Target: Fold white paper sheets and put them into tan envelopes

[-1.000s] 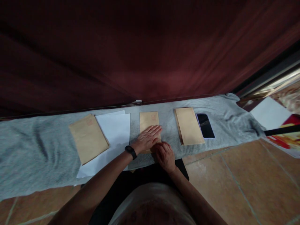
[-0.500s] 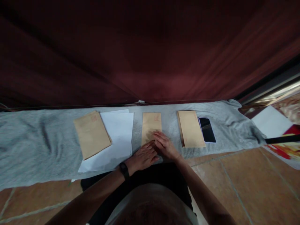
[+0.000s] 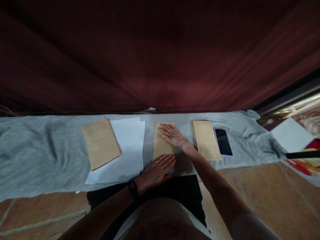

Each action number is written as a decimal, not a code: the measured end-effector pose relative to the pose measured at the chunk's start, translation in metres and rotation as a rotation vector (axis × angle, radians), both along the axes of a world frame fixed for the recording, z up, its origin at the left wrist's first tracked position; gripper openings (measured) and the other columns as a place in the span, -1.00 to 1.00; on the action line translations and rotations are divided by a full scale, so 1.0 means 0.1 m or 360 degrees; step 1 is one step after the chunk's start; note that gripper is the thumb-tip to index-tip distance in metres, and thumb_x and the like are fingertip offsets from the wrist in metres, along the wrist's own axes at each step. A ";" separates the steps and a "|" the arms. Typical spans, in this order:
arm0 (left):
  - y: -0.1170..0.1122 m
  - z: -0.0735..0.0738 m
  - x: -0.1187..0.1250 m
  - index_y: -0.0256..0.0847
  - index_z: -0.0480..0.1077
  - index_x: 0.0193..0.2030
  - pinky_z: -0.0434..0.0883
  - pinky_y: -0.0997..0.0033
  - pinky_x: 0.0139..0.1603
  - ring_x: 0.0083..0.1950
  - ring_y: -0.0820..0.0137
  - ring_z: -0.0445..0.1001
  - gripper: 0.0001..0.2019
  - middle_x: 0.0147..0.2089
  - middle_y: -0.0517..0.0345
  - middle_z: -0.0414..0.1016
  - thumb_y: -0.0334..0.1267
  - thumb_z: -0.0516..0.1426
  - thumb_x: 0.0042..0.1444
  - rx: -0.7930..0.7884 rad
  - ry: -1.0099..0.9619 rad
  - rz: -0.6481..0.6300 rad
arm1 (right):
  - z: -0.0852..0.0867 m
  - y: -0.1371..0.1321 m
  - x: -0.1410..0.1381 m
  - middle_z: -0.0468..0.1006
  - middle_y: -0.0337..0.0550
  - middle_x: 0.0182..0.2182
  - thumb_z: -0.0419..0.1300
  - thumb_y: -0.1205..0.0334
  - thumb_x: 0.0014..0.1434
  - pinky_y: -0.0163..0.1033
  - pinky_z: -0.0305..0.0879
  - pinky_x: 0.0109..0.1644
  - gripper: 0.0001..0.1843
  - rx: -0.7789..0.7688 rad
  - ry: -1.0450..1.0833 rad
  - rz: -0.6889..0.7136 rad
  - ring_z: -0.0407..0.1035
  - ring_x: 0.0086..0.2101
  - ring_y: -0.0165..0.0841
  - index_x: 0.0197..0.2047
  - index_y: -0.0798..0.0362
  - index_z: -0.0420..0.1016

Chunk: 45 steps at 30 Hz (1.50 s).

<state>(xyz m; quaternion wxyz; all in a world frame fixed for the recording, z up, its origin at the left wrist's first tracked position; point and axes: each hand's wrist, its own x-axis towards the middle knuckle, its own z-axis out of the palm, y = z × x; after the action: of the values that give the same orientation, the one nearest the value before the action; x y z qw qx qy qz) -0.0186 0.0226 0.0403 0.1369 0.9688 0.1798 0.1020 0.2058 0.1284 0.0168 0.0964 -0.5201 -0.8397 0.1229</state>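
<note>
A narrow brown envelope (image 3: 160, 146) lies lengthwise on the grey cloth (image 3: 37, 156) straight in front of me. My right hand (image 3: 171, 135) rests flat on its far end, fingers stretched out. My left hand (image 3: 157, 170), with a black band at the wrist, lies flat and open on the envelope's near end. Neither hand grips anything.
A larger brown envelope (image 3: 101, 143) lies on white sheets of paper (image 3: 127, 146) to the left. A stack of brown envelopes (image 3: 206, 140) and a dark phone (image 3: 223, 141) lie to the right. A dark red curtain (image 3: 160, 56) hangs behind. Tiled floor (image 3: 270, 196) and more paper (image 3: 291, 134) lie at right.
My right hand has slid up the envelope from its near end to its far end. My left hand drew back from the middle to the near end.
</note>
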 end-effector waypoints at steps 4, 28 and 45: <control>-0.02 0.01 0.01 -0.20 0.00 0.49 0.07 0.15 0.51 0.53 0.25 0.05 -0.33 0.52 -0.03 0.10 -0.03 0.08 0.35 -0.0054 -0.0026 0.0022 | 0.02 0.20 0.03 -0.06 -0.20 0.49 -0.19 0.02 0.50 -0.02 -0.24 0.54 -0.42 -0.0007 -0.0068 -0.0089 -0.15 0.45 -0.32 0.50 -0.05 0.02; -0.11 -0.11 -0.04 -0.16 0.33 0.28 0.30 0.12 0.29 0.24 0.19 0.45 -0.54 0.23 0.01 0.51 0.01 0.10 0.34 -0.0160 0.0037 0.0099 | 0.11 -0.77 -0.39 0.02 -0.18 0.47 -0.04 0.05 0.49 0.01 -0.23 0.52 -0.44 -0.0039 0.0071 0.0506 -0.09 0.44 -0.32 0.48 -0.08 0.07; -0.04 0.00 -0.01 -0.24 0.04 0.48 0.12 0.17 0.49 0.51 0.24 0.11 -0.35 0.49 -0.07 0.15 -0.02 0.08 0.36 -0.0068 -0.0019 0.0014 | 0.05 0.09 -0.23 -0.07 -0.11 0.49 -0.14 0.01 0.48 0.13 -0.25 0.51 -0.42 0.0101 -0.0059 -0.0291 -0.12 0.45 -0.16 0.49 -0.05 0.06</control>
<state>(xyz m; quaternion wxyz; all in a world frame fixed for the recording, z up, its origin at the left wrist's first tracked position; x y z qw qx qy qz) -0.0195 0.0182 0.0406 0.1581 0.9642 0.1853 0.1047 0.1829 0.1378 0.0218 0.1079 -0.5935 -0.7938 0.0773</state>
